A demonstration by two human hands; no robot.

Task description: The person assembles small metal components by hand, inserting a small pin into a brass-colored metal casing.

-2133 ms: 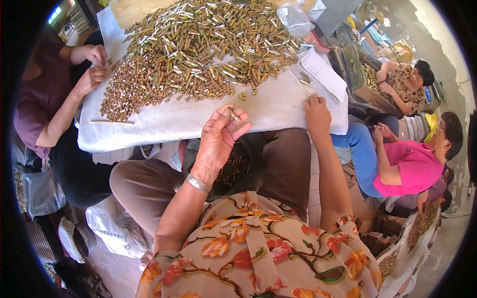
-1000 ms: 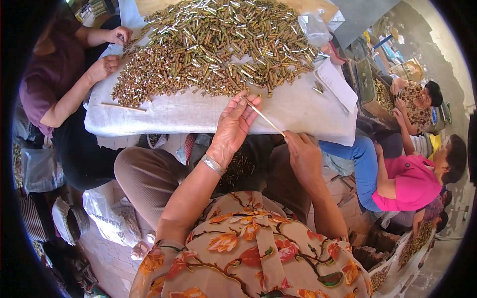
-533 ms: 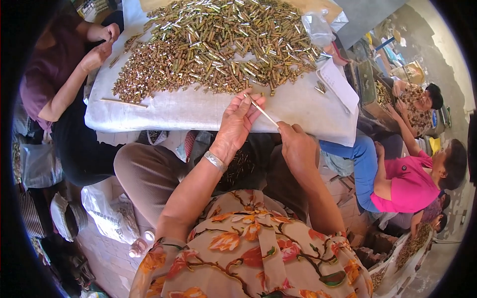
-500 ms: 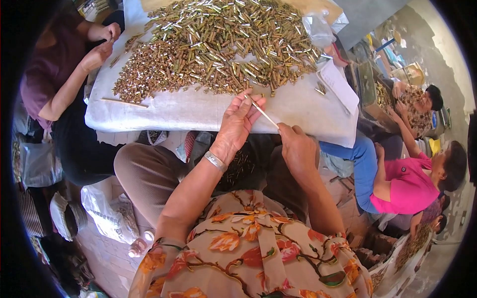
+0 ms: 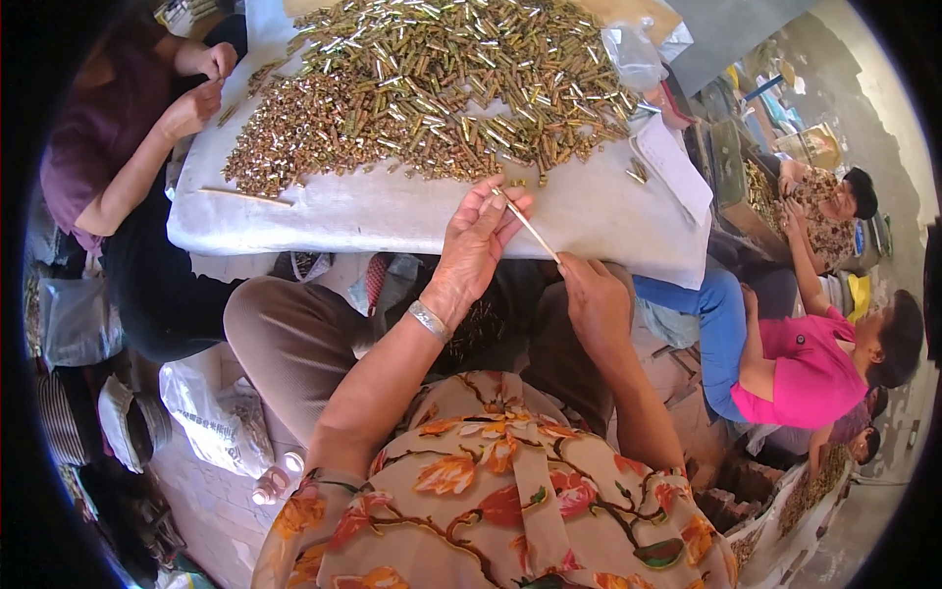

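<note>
My right hand (image 5: 597,299) pinches the lower end of a thin pale wooden stick (image 5: 532,229). The stick slants up and left to the fingertips of my left hand (image 5: 473,245), which are closed around its far end. A small brass-coloured metal piece (image 5: 497,192) seems to sit at that end, mostly covered by the fingers. Just beyond, a large heap of brass-coloured metal tubes (image 5: 520,83) spreads over a cloth-covered table (image 5: 373,218). Smaller nut-like pieces (image 5: 285,142) lie heaped at its left.
Another thin stick (image 5: 245,196) lies at the table's left. A white sheet of paper (image 5: 672,167) and a clear plastic bag (image 5: 633,57) are on the right. One person (image 5: 118,147) works at the left edge; others (image 5: 795,363) sit at the right. A white bag (image 5: 211,417) stands on the floor.
My right hand has shifted slightly right and down with the stick. My left hand has moved a little to the right, its fingers still around the stick's far end.
</note>
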